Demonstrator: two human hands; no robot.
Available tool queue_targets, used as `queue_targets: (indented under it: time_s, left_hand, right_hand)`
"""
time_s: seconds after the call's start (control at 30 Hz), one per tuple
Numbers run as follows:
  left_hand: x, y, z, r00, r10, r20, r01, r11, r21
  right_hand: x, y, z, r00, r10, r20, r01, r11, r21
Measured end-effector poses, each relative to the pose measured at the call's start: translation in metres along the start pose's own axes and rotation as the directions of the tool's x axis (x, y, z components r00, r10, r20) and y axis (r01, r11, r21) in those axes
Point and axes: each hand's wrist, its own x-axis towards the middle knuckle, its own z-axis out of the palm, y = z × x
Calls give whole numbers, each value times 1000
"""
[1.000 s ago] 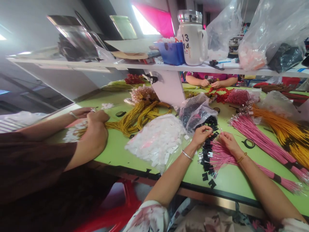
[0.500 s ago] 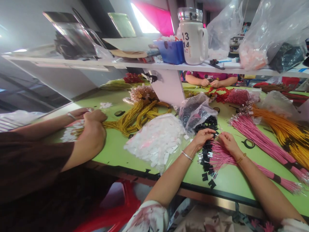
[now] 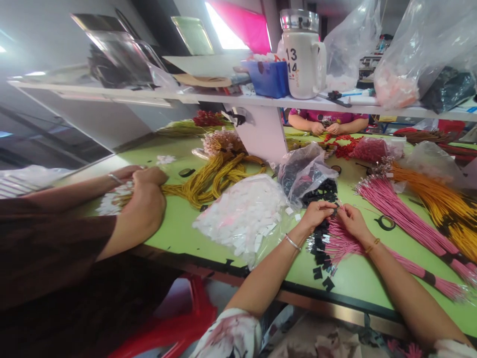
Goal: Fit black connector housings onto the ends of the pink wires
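My left hand (image 3: 316, 216) is closed, thumb and fingertips pinching a small black plastic connector housing (image 3: 335, 209). Close against it, my right hand (image 3: 354, 222) is pinched too, on the thin end of a wire that is mostly hidden by the fingers. Beneath both hands fans a bundle of pink wires (image 3: 345, 243), taped in black farther down and running off to the right under my right forearm. Many black connector housings (image 3: 319, 254) lie in a strip along the wire ends, some with terminals beside them.
Left of my hands lies a clear bag of white connectors (image 3: 242, 214). Behind is a crumpled plastic bag (image 3: 301, 171). Pink wires (image 3: 402, 209), orange wires (image 3: 443, 199) and a black tape roll (image 3: 385, 223) lie right. A co-worker's arm (image 3: 145, 214) is left; a shelf (image 3: 223, 98) spans above.
My two hands have come closer together, and the wire tip that stuck up between them no longer shows. The view has shifted slightly.
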Motion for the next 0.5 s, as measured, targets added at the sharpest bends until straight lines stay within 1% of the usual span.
queue_targets:
  time_s: [0.07, 0.13, 0.27, 0.33, 0.4, 0.43, 0.5]
  left_hand:
    - [1, -1, 1, 1000, -10, -7, 10, 1000, -17]
    - [1, -3, 1, 1000, -11, -2, 11, 1000, -1]
    - [-1, -5, 0, 998, 40, 47, -45, 992, 121]
    - [0, -3, -3, 994, 105, 41, -111, 966, 235]
    - [6, 2, -8, 978, 207, -40, -175, 904, 391]
    - [10, 4, -12, 962, 253, -104, -176, 863, 473]
    - [24, 10, -22, 921, 310, -237, -106, 783, 613]
  right_hand:
    - [1, 2, -1, 998, 34, 54, -37, 998, 51]
    - [0, 3, -1, 997, 42, 70, -47, 997, 63]
    - [-2, 2, 1, 1000, -8, 22, 8, 1000, 15]
    - [-1, 1, 0, 1000, -18, -13, 18, 1000, 14]
    - [0, 0, -2, 998, 16, -64, -10, 996, 91]
    - [1, 1, -3, 995, 48, -88, -34, 987, 154]
    - [3, 1, -4, 987, 115, -110, -81, 959, 273]
